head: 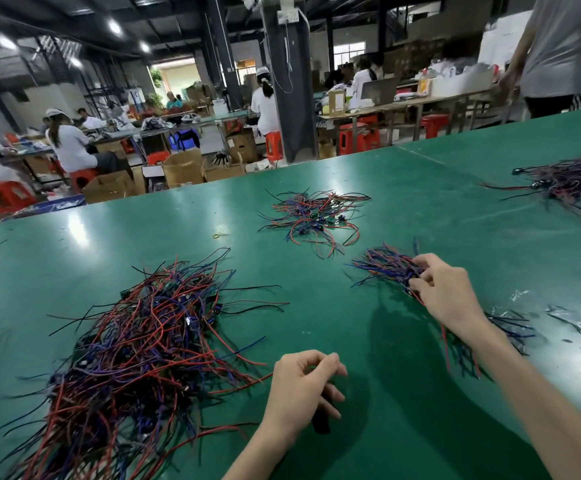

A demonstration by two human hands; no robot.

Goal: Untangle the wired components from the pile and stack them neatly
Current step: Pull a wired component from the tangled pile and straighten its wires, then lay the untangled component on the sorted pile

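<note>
wired components (136,341) at left — smaller heap (311,216), rubber band (217,236) beyond

Glossy green table (403,209), plastic-coated wires (136,341)

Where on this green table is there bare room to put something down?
Bare table lies between the big tangle and the bundle the right hand grips, and left of the small far pile. Crowded: the right edge, scraps and another pile.
</note>
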